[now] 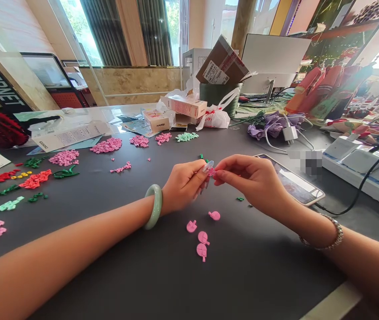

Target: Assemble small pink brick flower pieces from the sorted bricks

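My left hand [186, 181], with a pale green bangle on its wrist, pinches a small pink plastic piece [211, 171] over the dark table. A bit of green shows just behind its fingers. My right hand [247, 175] meets it from the right, thumb and forefinger closed at the same pink piece; whether they hold a second part is hidden. Below the hands lie several loose round pink pieces [202, 250] with short tabs. A small green piece [239, 199] rests under the right hand.
Piles of pink [106, 145], red [36, 178], green and yellow pieces spread across the left of the table [136, 275]. At the right are a phone [296, 180], a power strip [363, 169] and purple flowers [272, 124]. Small boxes [186, 106] and a dark bin [221, 95] stand behind.
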`<state>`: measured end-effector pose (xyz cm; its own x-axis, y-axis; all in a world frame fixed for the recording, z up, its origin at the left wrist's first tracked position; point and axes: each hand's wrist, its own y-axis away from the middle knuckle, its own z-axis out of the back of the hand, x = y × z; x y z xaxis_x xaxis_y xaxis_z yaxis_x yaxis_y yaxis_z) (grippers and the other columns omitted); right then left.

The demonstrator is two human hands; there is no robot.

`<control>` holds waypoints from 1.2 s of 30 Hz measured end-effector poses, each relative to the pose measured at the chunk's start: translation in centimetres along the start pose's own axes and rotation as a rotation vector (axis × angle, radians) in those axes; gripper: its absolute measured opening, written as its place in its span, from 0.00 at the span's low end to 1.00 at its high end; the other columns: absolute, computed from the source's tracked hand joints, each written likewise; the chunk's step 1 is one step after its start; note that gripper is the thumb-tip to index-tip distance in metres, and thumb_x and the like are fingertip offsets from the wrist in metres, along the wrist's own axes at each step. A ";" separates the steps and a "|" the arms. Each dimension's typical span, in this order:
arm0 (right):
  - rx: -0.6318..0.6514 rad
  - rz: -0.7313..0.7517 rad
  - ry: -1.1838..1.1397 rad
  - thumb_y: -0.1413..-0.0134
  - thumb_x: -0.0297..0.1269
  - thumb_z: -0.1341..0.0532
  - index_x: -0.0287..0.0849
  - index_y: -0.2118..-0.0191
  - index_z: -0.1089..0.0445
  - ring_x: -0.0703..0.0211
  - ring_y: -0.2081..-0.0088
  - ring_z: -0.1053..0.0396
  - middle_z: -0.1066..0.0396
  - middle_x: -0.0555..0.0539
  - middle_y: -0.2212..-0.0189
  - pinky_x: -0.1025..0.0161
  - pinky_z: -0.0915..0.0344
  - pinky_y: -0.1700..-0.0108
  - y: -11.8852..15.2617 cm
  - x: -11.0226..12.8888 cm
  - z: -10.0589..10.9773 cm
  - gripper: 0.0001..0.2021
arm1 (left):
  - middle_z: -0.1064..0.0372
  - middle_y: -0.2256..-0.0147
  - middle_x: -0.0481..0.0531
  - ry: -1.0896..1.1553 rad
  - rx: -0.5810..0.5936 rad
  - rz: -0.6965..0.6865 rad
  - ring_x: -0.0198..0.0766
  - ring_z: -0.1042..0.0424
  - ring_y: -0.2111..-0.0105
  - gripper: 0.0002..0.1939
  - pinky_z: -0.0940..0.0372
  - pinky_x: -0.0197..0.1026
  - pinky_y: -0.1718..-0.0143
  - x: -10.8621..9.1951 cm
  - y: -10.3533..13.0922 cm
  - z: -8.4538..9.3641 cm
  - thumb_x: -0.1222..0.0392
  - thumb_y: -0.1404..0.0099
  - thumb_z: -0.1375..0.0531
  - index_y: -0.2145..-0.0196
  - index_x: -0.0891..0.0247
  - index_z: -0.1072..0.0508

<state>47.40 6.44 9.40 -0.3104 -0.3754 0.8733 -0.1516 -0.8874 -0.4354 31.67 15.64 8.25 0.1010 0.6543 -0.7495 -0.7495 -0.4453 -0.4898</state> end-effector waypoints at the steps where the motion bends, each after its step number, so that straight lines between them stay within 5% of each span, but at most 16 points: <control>1: 0.005 -0.014 -0.019 0.48 0.39 0.32 0.41 0.71 0.26 0.61 0.71 0.25 0.25 0.49 0.74 0.64 0.28 0.67 0.0 0.0 0.0 0.07 | 0.42 0.81 0.42 -0.020 -0.008 -0.008 0.25 0.41 0.84 0.22 0.44 0.31 0.80 0.0 0.0 0.0 0.50 0.26 0.53 0.77 0.63 0.40; 14: -0.015 -0.076 -0.082 0.53 0.48 0.29 0.40 0.71 0.26 0.58 0.71 0.25 0.24 0.47 0.74 0.59 0.25 0.65 -0.1 -0.3 -0.2 0.15 | 0.41 0.83 0.43 -0.211 -0.067 -0.033 0.29 0.39 0.81 0.21 0.42 0.33 0.77 -0.2 0.2 -0.2 0.53 0.26 0.54 0.77 0.61 0.40; 36: 0.000 -0.103 -0.100 0.53 0.49 0.29 0.40 0.71 0.28 0.58 0.71 0.25 0.24 0.47 0.74 0.58 0.24 0.64 -0.1 -1.4 -0.6 0.16 | 0.41 0.84 0.42 -0.084 0.000 0.027 0.28 0.40 0.83 0.21 0.41 0.33 0.77 -0.3 0.2 -0.4 0.52 0.26 0.52 0.77 0.62 0.39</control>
<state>47.30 7.20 8.06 -0.1978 -0.3069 0.9310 -0.1777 -0.9227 -0.3420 31.75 15.11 8.24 0.0256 0.6913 -0.7222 -0.7510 -0.4635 -0.4703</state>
